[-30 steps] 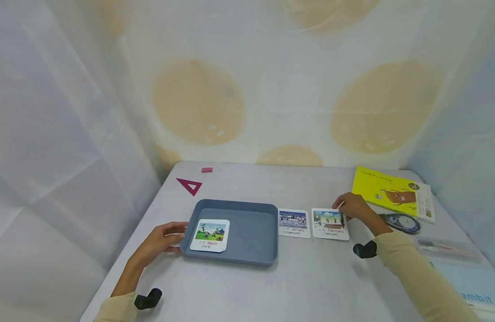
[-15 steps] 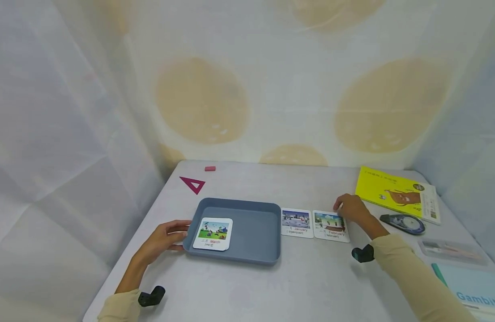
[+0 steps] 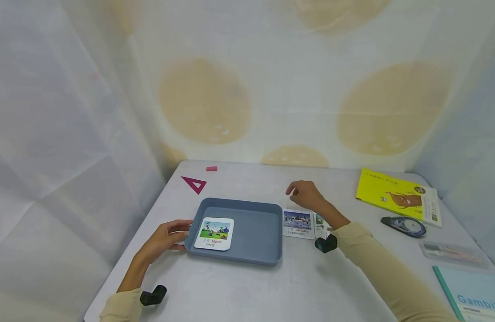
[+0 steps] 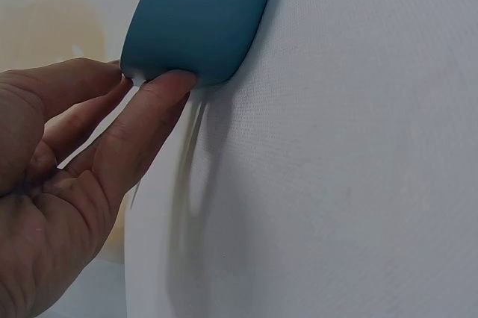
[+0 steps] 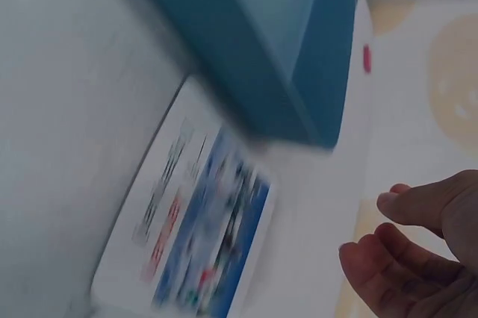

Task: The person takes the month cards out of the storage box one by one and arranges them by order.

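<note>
My left hand (image 3: 167,239) holds the left side of a blue-grey tray (image 3: 255,256), its thumb (image 4: 170,83) and fingertips against the outer wall. A picture card marked March (image 3: 213,233) lies inside the tray at the left, on what looks like another card. My right hand (image 3: 305,193) hovers above the table just beyond the January card (image 3: 297,223), fingers loosely bent around nothing. That card lies by the tray's right wall. Beside it, the February card (image 3: 321,224) is mostly hidden under my right wrist.
A pink set square (image 3: 194,184) and small pink eraser (image 3: 211,169) lie at the back left. On the right are a yellow book (image 3: 388,193), an oval dark-blue item (image 3: 404,226), a clear case (image 3: 453,254) and a light-blue notebook (image 3: 473,288).
My right hand has left the February card and moved left, above the January card. Before that, the February card was slid left against the January card. My left hand stays at the tray.
</note>
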A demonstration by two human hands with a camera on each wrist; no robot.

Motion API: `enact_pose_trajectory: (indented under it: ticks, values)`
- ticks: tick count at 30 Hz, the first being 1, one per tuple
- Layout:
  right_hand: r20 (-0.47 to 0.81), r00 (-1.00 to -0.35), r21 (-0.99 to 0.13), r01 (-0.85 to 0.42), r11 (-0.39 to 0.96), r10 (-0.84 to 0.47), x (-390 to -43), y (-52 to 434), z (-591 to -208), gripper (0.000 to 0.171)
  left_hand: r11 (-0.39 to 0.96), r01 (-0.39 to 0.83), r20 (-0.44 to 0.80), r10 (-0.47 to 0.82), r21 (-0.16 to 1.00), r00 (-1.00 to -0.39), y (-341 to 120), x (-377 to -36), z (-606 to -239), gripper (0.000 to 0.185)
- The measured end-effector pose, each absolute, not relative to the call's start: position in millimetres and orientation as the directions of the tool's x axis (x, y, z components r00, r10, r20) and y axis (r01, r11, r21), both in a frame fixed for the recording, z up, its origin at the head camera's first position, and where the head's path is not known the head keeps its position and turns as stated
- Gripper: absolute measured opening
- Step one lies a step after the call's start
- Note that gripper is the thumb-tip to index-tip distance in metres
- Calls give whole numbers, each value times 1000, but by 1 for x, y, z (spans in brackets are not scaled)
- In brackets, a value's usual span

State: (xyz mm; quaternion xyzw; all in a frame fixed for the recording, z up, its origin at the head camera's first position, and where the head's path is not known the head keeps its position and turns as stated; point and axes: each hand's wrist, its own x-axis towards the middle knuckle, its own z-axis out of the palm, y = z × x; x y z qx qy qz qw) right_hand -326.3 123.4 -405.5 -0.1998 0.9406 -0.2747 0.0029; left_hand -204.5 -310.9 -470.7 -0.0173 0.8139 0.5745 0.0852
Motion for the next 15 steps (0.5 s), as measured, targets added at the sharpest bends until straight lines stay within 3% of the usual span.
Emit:
enact_pose_trajectory:
  ticks: [11,15]
  values:
    - [198,-847,-551,-512,659,-493,-317,31,-413,14,324,-135,-166,69,936,-984,-301,-205,-474,45]
    - [166,-819,-553,-538,636,-549,-313,4,-422,17,325,-130,-160,67,937,-985,-302,-204,-472,44]
